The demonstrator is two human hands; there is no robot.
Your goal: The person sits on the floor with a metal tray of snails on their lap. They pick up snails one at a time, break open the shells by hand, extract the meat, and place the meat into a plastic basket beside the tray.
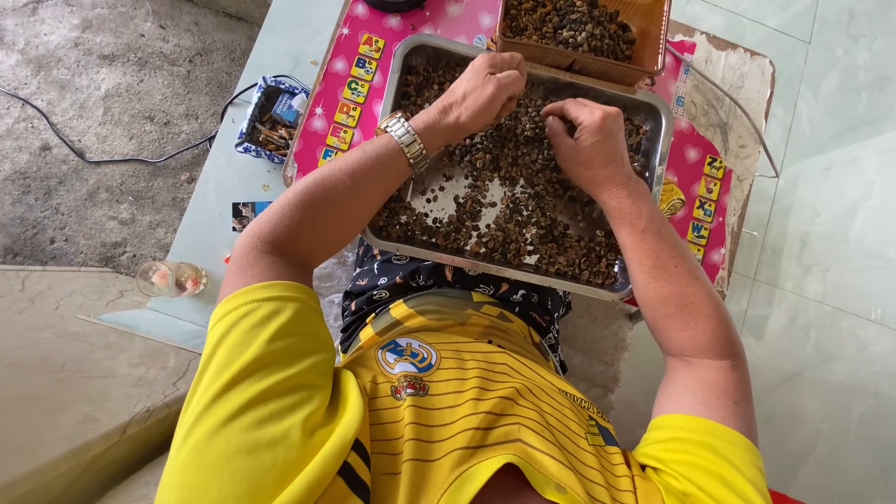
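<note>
Both hands, left hand [485,93] and right hand [586,142], rested curled among small brown shells in a steel tray [407,65]; an orange tub [653,42] sat at twelve o'clock.

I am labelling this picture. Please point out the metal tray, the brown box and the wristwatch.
metal tray [407,63]: head view, bare upper left rim.
brown box [653,28]: head view, inner right wall.
wristwatch [407,140]: head view, metal band on the left wrist.

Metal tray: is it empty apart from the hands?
No. The metal tray is spread with small dark brown pieces, and both the left hand and right hand rest in them.
</note>
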